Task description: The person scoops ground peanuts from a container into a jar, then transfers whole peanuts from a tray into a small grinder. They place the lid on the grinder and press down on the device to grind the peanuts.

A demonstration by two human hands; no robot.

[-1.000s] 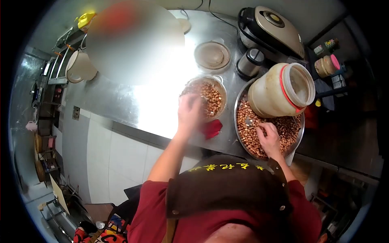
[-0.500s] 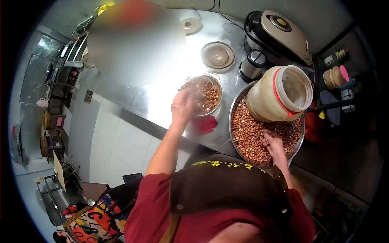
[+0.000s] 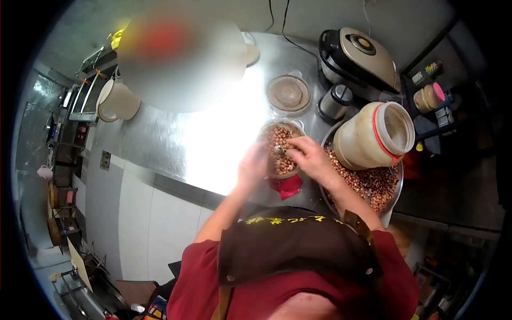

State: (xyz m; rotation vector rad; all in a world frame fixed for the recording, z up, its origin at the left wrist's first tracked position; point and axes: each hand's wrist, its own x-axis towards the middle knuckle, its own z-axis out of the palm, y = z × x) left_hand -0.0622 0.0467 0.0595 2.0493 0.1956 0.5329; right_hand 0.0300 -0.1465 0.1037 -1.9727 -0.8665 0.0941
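Steel counter (image 3: pixel 176 138), with a wide pan (image 3: pixel 397 189) of peanuts (image 3: pixel 373 186) at right and a pale jar (image 3: pixel 368 136) lying in it. Just left sits the glass bowl (image 3: pixel 282 122) of nuts. The left hand (image 3: pixel 253 166) is against its left side, grip unclear, and the right hand (image 3: pixel 312 157) is above it with fingers pinched together.

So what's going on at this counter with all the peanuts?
A person in a red top and brown apron stands at a steel counter. Their left hand is against the side of a small glass bowl of peanuts, and their right hand is over it, fingertips at the nuts. Beside it a wide metal pan holds more peanuts, with a big plastic jar lying tilted in it.
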